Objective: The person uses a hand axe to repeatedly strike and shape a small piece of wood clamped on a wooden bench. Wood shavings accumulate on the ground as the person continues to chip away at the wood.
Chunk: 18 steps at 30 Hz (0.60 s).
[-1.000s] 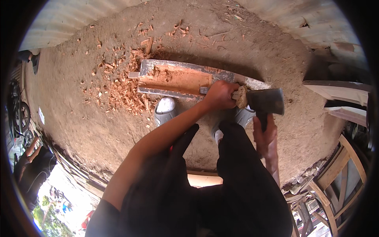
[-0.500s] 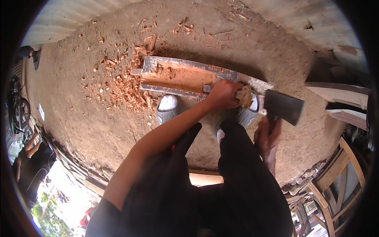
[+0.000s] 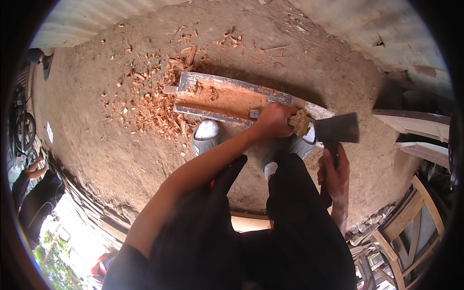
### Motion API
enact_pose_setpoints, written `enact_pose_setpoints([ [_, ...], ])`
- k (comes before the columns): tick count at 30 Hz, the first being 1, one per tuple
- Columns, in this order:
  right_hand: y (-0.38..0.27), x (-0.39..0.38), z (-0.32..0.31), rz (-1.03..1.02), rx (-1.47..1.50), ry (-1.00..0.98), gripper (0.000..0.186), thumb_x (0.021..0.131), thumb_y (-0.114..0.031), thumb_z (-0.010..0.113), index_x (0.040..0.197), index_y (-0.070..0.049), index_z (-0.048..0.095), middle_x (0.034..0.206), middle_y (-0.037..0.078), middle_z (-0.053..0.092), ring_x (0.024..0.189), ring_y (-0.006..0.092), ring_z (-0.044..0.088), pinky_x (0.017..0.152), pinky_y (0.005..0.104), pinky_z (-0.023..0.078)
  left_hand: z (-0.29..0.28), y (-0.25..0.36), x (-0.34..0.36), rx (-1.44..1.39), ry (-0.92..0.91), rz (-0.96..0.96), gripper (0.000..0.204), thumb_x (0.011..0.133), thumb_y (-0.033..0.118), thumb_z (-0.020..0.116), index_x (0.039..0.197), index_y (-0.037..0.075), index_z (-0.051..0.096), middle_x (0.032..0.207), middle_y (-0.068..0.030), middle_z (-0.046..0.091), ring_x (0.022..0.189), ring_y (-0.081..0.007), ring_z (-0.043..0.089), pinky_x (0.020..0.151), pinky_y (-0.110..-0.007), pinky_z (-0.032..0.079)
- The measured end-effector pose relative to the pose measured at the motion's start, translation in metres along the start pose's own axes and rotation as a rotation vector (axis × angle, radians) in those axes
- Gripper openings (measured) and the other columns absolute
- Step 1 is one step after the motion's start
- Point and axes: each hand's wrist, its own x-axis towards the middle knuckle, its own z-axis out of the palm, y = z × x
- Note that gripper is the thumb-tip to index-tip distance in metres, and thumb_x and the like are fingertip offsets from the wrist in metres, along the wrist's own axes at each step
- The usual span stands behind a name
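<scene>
A long wooden block [image 3: 217, 116] with a hollowed trough lies on the ground in front of my shoes, its outer faces grey and worn, its inside fresh orange wood. My left hand [image 3: 273, 120] is closed round the handle of a chisel; its frayed handle end [image 3: 301, 123] sticks out to the right. The flat metal blade [image 3: 254, 114] points left into the trough, at its right end. My right hand [image 3: 335, 169] grips the dark handle of a mallet with a blocky dark head [image 3: 337, 128]. That head is close to the chisel's frayed end, at its right.
Wood shavings [image 3: 157, 113] lie heaped left of the block. Curved boards [image 3: 411, 121] stand at the right, with a wooden frame [image 3: 411, 217] lower down. Corrugated sheeting [image 3: 96, 24] borders the far side. Another person [image 3: 41, 198] and a motorcycle [image 3: 24, 130] are at the left.
The mallet has swung left toward the chisel's handle end, and my right hand shows more clearly. My left hand still holds the chisel in about the same place.
</scene>
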Motion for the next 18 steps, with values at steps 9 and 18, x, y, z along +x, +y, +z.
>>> enact_pose_setpoints([
  [9, 0.008, -0.002, 0.013, -0.036, -0.104, 0.042, 0.038, 0.107, -0.02, 0.055, 0.139, -0.002, 0.048, 0.073, 0.002, 0.054, 0.052, 0.0081, 0.049, 0.045, 0.0267, 0.041, 0.005, -0.006, -0.001, 0.037, 0.014, 0.032, 0.018, 0.066, 0.019, 0.077, 0.078, 0.007, 0.069, 0.068, -0.0189, 0.065, 0.069, -0.0415, 0.067, 0.064, -0.048, 0.054],
  [18, 0.026, 0.012, 0.003, -0.008, 0.002, 0.007, 0.038, 0.107, -0.025, 0.056, 0.134, 0.001, 0.05, 0.07, 0.001, 0.054, 0.051, 0.0086, 0.05, 0.045, 0.025, 0.042, 0.005, -0.006, -0.004, 0.045, -0.038, 0.048, 0.021, 0.065, 0.021, 0.077, 0.077, 0.008, 0.067, 0.071, -0.0184, 0.067, 0.069, -0.0408, 0.067, 0.064, -0.049, 0.055],
])
